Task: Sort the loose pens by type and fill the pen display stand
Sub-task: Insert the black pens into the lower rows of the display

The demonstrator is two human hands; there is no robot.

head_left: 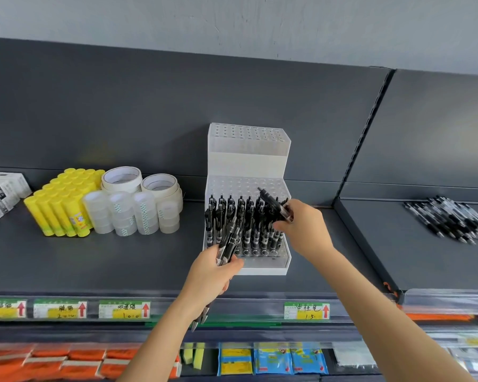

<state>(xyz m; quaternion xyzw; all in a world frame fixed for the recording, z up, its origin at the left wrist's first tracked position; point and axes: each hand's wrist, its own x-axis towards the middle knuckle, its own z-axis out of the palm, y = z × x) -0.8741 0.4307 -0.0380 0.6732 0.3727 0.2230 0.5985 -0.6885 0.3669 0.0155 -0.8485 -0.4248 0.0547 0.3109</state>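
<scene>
Black click pens point(243, 224) stand upright in the middle rows of the lower tier of the white, frosted-plastic two-tier display stand point(247, 161), which sits on the dark grey metal shelf point(108, 257). The front row of holes, the rows behind the pens and the whole upper tier are empty.

The right hand point(301, 224) pinches one black pen point(273, 201) between thumb and fingers and holds it tilted, clicker end up and to the left, over the right side of the filled rows. The left hand point(213, 274) is curled round a bundle of black pens point(228, 241) just in front of the stand's left front corner.

The step in hand looks like seating this one pen. It would go best if the pen is turned upright, tip down, over a free hole next to the last filled one. It should then be lowered straight, so it does not knock its neighbours, and let go only once seated. A loose pile of black pens point(453, 219) waits on the next shelf section to the right.
</scene>
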